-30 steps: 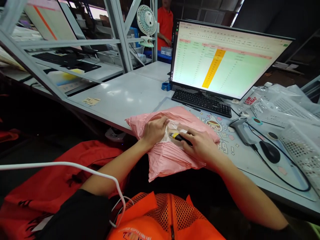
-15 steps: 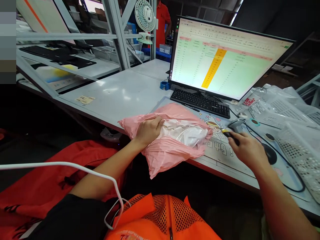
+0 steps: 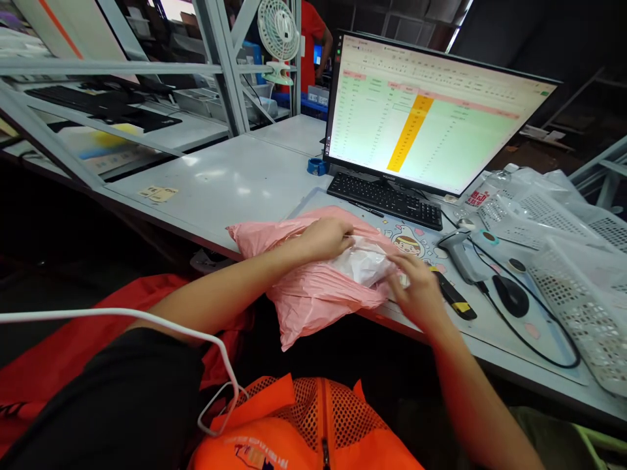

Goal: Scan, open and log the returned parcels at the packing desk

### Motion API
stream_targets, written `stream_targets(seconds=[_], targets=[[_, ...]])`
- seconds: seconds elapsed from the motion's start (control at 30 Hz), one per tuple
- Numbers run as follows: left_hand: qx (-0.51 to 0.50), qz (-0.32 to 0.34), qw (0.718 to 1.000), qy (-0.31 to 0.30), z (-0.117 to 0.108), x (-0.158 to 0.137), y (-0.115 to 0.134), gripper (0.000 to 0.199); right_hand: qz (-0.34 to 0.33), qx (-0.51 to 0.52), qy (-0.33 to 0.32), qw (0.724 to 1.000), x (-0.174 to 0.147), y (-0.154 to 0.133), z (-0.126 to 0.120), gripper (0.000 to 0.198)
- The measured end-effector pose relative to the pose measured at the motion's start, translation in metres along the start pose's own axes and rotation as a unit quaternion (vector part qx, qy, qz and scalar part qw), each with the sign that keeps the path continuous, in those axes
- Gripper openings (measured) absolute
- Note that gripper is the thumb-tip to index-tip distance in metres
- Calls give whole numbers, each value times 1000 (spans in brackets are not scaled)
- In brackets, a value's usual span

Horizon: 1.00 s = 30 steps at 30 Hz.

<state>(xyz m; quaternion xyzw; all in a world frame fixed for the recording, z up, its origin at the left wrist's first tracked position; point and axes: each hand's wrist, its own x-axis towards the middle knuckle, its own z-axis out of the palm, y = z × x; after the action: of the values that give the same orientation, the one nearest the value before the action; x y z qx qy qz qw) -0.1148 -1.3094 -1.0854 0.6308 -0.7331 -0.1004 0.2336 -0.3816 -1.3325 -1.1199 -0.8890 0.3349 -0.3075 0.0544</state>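
A pink plastic mailing bag (image 3: 313, 303) lies over the desk's front edge, slit open along its top. White contents in clear plastic (image 3: 365, 264) show through the slit. My left hand (image 3: 326, 239) is closed at the upper edge of the opening, fingers curled over the bag; its fingertips are partly hidden. At the bag's right end, my right hand (image 3: 416, 287) reaches in with thumb and fingers apart, slightly blurred, close to the white contents. Just right of that hand rests a black and yellow box cutter (image 3: 453, 295) on the printed desk mat (image 3: 490, 326).
A barcode scanner (image 3: 463, 256) and a mouse (image 3: 510, 295) sit to the right, with cables around them. Beyond are white perforated baskets (image 3: 573, 287). A keyboard (image 3: 385, 200) and monitor (image 3: 431, 117) stand behind the bag. Someone in red (image 3: 311, 39) is in the background.
My right hand has let go of the box cutter on the mat and moved left to the bag. My left hand has slid right along the opening.
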Motion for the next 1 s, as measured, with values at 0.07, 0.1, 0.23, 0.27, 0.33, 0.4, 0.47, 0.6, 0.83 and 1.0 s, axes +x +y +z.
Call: stream_targets(seconds=[0.07,0.1,0.23,0.27,0.33,0.4,0.47,0.6,0.83,1.0], targets=[[-65,20,996,50,3,0,-3,13,-46,67,-41,996,14,-32,22,43],[-96,28,992,81,5,-2,-6,14,-54,90,-59,993,20,-43,33,49],[-149,21,970,192,7,-15,-17,17,-67,149,-74,984,38,-54,69,77],[-145,17,967,210,7,-18,-19,17,-73,162,-68,982,41,-54,75,81],[-115,17,965,236,6,-22,-21,17,-75,186,-58,978,47,-55,85,86],[-64,21,962,263,4,-22,-23,17,-55,195,-63,977,51,-60,89,83],[1,23,960,279,2,-18,-25,18,-36,160,-87,983,54,-70,87,64],[142,-43,955,256,-11,-4,-38,27,-57,4,-164,985,51,-92,71,19],[157,-224,929,251,-84,17,-96,43,-180,-15,-143,973,-10,-112,37,31],[134,-243,919,282,-90,16,-128,49,-171,38,-98,980,-48,-110,24,38]])
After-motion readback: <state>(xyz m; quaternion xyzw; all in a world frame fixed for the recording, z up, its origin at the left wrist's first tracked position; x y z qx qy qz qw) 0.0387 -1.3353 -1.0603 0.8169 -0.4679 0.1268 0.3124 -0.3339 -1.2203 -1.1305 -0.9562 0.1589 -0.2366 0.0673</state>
